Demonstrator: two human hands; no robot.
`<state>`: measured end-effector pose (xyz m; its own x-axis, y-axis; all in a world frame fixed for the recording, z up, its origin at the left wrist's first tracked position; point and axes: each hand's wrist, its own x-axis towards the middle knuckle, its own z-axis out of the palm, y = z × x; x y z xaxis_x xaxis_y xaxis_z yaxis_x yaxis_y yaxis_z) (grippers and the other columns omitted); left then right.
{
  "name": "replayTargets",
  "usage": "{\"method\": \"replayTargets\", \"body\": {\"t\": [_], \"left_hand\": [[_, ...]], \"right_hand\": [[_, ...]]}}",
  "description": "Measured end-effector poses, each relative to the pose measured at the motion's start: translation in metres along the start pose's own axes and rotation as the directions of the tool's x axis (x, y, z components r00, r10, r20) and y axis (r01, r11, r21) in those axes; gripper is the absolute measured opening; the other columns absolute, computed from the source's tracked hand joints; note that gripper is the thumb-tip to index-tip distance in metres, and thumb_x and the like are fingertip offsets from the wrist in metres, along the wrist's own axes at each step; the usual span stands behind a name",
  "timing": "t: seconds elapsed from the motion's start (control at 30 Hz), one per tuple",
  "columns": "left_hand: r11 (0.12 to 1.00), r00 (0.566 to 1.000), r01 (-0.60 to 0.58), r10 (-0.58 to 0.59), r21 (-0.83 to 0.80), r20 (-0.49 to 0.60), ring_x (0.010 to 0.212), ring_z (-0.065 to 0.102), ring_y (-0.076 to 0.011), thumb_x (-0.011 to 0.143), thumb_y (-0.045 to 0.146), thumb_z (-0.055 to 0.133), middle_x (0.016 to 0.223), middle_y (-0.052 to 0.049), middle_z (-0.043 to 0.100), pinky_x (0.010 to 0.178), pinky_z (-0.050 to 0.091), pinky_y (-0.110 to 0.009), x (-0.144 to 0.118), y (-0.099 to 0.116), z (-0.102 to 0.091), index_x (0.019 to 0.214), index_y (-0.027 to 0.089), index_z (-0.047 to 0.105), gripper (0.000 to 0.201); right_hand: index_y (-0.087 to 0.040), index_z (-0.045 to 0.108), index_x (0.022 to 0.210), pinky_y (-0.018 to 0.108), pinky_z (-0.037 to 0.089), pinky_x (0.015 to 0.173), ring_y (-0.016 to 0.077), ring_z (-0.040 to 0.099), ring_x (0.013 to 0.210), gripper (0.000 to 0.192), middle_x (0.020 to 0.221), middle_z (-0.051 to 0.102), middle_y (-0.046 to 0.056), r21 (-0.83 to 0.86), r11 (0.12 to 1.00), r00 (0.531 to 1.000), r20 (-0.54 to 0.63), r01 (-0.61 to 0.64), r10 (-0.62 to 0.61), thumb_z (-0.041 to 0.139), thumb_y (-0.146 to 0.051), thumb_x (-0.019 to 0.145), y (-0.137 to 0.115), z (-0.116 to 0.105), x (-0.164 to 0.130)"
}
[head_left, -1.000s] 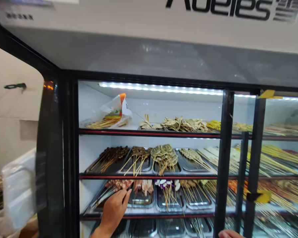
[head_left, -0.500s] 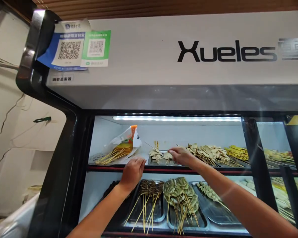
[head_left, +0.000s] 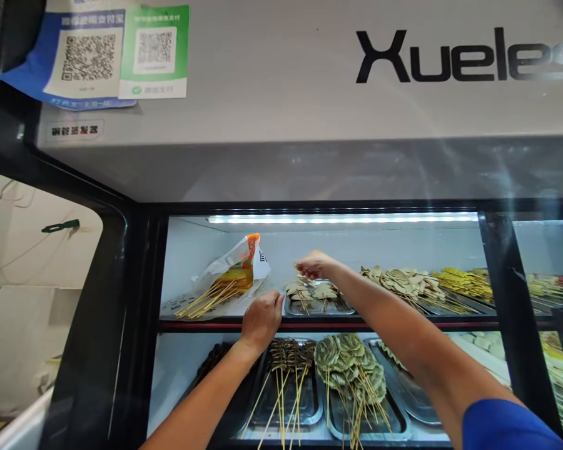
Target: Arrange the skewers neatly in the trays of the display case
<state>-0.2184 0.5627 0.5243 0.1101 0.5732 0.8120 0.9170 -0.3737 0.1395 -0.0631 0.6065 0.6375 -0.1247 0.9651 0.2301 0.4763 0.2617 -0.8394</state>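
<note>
I cannot tell either half-hidden grip: left hand (head_left: 263, 320) near the shelf's front edge (head_left: 194, 326), right hand (head_left: 313, 265) above the tray (head_left: 341, 306).

Inside a lit display fridge (head_left: 281, 100), the right hand (head_left: 315, 265) was above pale skewers (head_left: 326, 291) on a metal tray (head_left: 341, 306); whether it held anything was too small to tell. The left hand (head_left: 263, 319), loosely curled, was at the front of the same shelf (head_left: 319, 325), near a plastic bag (head_left: 261, 267) with sticks protruding. Below, dark skewers (head_left: 291, 355) lay beside green skewered slices (head_left: 349, 365).
</note>
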Motion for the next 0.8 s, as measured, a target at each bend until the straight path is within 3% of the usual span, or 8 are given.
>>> {"method": "replayTargets", "body": {"t": [0.1,0.17,0.33,0.43,0.5,0.6,0.7,0.8], "left_hand": [[0.998,1.000,0.004,-0.004,0.062,0.003,0.081,0.061,-0.0208,0.096,0.032,0.036,0.081,-0.004,0.063,0.062,0.027,-0.032,-0.001,0.003,0.002,0.081,0.018,0.056,0.029],[0.997,1.000,0.001,-0.002,0.079,0.010,0.081,0.061,-0.0211,0.096,0.032,0.036,0.081,-0.004,0.064,0.063,0.028,-0.032,-0.002,0.003,0.002,0.081,0.018,0.056,0.029],[0.995,1.000,-0.021,0.022,0.095,-0.006,0.080,0.061,-0.0205,0.096,0.030,0.036,0.080,-0.003,0.064,0.063,0.028,-0.033,-0.002,0.001,0.004,0.081,0.018,0.055,0.028],[0.995,0.999,-0.027,0.031,0.097,-0.039,0.080,0.061,-0.0199,0.096,0.030,0.036,0.079,-0.002,0.063,0.062,0.028,-0.033,-0.004,0.000,0.006,0.079,0.019,0.055,0.028],[0.995,0.998,-0.029,0.034,0.094,-0.054,0.080,0.061,-0.0193,0.096,0.030,0.037,0.079,-0.001,0.063,0.063,0.028,-0.033,-0.005,-0.001,0.008,0.079,0.019,0.055,0.027],[0.994,0.997,-0.030,0.036,0.103,-0.062,0.081,0.060,-0.0191,0.097,0.029,0.036,0.079,-0.001,0.062,0.063,0.029,-0.033,-0.006,0.000,0.009,0.081,0.019,0.055,0.027],[0.993,0.997,-0.023,0.031,0.113,-0.071,0.081,0.060,-0.0192,0.097,0.028,0.036,0.078,-0.001,0.062,0.064,0.030,-0.033,-0.007,0.000,0.010,0.082,0.019,0.056,0.026],[0.993,0.995,-0.038,0.048,0.110,-0.091,0.080,0.060,-0.0190,0.096,0.027,0.036,0.077,-0.001,0.061,0.064,0.031,-0.032,-0.008,0.000,0.011,0.081,0.019,0.055,0.026]], "right_hand": [[-0.010,0.051,0.062,0.016,0.028,0.037,0.0037,0.039,0.038,0.014,0.046,0.049,-0.002,0.007,0.994,0.994,0.006,0.105,-0.105,0.058,-0.010,0.075,0.012,-0.025,-0.016],[-0.010,0.054,0.062,0.016,0.029,0.036,0.0036,0.038,0.037,0.013,0.046,0.048,-0.003,-0.098,0.981,0.986,-0.009,0.166,-0.168,0.060,-0.012,0.074,0.023,-0.031,-0.022],[-0.012,0.056,0.063,0.018,0.034,0.038,0.0047,0.040,0.036,0.014,0.050,0.054,-0.002,-0.445,0.886,0.984,-0.050,0.134,-0.174,0.054,-0.016,0.076,0.056,-0.022,-0.022],[-0.010,0.062,0.061,0.022,0.045,0.052,0.0124,0.057,0.050,0.012,0.059,0.064,0.007,-0.633,0.766,0.982,-0.048,0.112,-0.183,0.055,-0.012,0.071,0.070,-0.020,-0.023],[-0.006,0.068,0.068,0.031,0.049,0.069,0.0247,0.066,0.074,0.010,0.075,0.068,0.017,-0.760,0.642,0.971,-0.060,0.105,-0.230,0.059,-0.012,0.067,0.071,-0.022,-0.027],[-0.002,0.069,0.093,0.046,0.044,0.085,0.0374,0.059,0.103,0.028,0.104,0.063,0.027,-0.864,0.495,0.944,-0.080,0.095,-0.321,0.055,-0.020,0.077,0.063,-0.019,-0.034],[-0.008,0.070,0.096,0.040,0.047,0.081,0.0329,0.062,0.100,0.036,0.104,0.065,0.022,-0.879,0.463,0.951,-0.037,0.115,-0.307,0.047,-0.033,0.084,0.052,0.000,-0.036],[-0.010,0.071,0.094,0.032,0.049,0.074,0.0292,0.064,0.095,0.033,0.101,0.067,0.019,-0.873,0.480,0.977,-0.015,0.091,-0.212,0.053,-0.034,0.078,0.048,0.023,-0.031]]}}
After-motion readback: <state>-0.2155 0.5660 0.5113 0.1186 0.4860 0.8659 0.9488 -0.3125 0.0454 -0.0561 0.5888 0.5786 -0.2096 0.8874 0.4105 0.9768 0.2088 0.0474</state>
